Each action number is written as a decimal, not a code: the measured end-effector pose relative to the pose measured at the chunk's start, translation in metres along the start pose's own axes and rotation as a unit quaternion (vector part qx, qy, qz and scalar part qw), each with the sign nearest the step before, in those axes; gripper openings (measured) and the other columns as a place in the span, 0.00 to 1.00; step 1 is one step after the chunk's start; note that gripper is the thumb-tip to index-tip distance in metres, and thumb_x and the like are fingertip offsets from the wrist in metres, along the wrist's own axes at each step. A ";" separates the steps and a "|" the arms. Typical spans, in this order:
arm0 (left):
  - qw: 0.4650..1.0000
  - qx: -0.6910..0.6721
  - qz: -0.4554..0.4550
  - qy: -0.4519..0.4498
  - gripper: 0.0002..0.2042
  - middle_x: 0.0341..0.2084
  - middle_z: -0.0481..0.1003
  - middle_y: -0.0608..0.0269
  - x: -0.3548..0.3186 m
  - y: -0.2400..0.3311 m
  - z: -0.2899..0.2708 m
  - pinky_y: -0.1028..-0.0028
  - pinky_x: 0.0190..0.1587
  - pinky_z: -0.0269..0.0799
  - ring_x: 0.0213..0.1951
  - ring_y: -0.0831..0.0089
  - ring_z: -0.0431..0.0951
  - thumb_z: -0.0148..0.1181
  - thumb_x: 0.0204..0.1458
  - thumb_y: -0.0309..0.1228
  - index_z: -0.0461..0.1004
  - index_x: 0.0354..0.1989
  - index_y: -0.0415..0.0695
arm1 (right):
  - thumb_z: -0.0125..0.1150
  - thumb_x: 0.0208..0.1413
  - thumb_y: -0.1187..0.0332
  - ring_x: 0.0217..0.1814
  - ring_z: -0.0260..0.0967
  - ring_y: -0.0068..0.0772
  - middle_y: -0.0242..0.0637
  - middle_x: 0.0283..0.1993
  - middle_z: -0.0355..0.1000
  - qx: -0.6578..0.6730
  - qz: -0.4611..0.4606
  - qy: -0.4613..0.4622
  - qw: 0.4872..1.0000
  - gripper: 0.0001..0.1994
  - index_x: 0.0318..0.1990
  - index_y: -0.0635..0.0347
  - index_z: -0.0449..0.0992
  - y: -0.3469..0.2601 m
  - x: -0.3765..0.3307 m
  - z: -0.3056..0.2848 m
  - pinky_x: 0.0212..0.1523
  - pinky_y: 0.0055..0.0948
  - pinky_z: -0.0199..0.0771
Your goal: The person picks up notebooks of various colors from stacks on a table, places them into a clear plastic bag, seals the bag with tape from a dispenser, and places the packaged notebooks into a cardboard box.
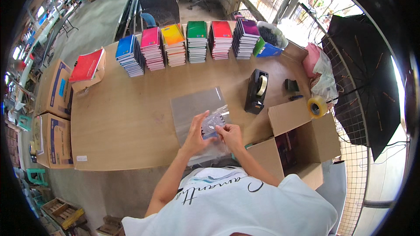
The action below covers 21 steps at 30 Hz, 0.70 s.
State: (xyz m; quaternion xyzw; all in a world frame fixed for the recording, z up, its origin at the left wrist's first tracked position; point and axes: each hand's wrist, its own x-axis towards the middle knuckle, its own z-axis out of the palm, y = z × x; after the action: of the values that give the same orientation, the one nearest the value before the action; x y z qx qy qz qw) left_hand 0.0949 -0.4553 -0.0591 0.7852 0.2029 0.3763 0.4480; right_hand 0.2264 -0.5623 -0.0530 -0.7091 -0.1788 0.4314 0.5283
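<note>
L hand (195,134) fingers curled, pinching, R hand (229,133) fingertips pinching, hands nearly touching, forearms converging

My one head camera looks steeply down from above my chest, close over the table (122,126), its far edge bending at the rim.

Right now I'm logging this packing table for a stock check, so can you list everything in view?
notebook stacks: six; blue, pink, yellow, green, red, purple tops; far edge of table
red notebooks: one pile, on small box, table's left corner
clear plastic bags: a flat pile, table centre
tape dispenser: one, black, right of bags
tape roll: one, clear, on open carton's flap
open carton: one, brown, right
closed cartons: two, brown, floor left
umbrella: one, black, right
left hand: on small clear bag
right hand: pinching same bag
</note>
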 end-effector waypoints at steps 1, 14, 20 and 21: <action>0.999 0.031 0.003 -0.024 0.44 0.48 0.69 0.52 0.001 -0.003 -0.002 0.65 0.50 0.70 0.48 0.59 0.73 0.70 0.34 0.21 0.54 0.64 0.46 | 0.65 0.55 0.64 0.13 0.57 0.14 0.28 0.15 0.66 0.045 0.014 -0.032 0.998 0.14 0.22 0.62 0.74 0.005 0.002 -0.005 0.13 0.18 0.53; 0.996 -0.075 -0.047 -0.015 0.58 0.43 0.73 0.51 0.008 -0.033 -0.006 0.65 0.48 0.72 0.45 0.60 0.76 0.74 0.33 0.22 0.34 0.70 0.48 | 0.66 0.53 0.59 0.20 0.54 0.23 0.33 0.18 0.65 -0.106 -0.232 0.124 0.959 0.17 0.27 0.65 0.71 0.039 0.024 0.028 0.21 0.30 0.61; 0.994 -0.096 -0.058 0.007 0.58 0.42 0.73 0.51 0.010 -0.026 -0.004 0.66 0.50 0.70 0.45 0.61 0.76 0.73 0.34 0.22 0.33 0.70 0.46 | 0.72 0.43 0.48 0.23 0.67 0.28 0.40 0.23 0.73 -0.257 -0.190 0.093 0.943 0.26 0.32 0.65 0.73 0.061 0.053 -0.004 0.24 0.33 0.68; 0.994 -0.091 -0.052 0.006 0.58 0.43 0.73 0.51 0.009 -0.027 -0.006 0.66 0.50 0.71 0.45 0.62 0.76 0.74 0.35 0.22 0.33 0.70 0.46 | 0.71 0.42 0.46 0.25 0.69 0.31 0.41 0.25 0.74 -0.238 -0.160 0.087 0.954 0.28 0.33 0.65 0.72 0.061 0.050 -0.012 0.27 0.33 0.70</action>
State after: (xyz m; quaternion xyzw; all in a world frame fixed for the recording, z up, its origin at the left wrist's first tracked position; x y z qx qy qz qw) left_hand 0.0967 -0.4325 -0.0772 0.7273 0.2108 0.3741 0.5354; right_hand 0.2521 -0.5567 -0.1285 -0.8110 -0.3408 0.2233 0.4199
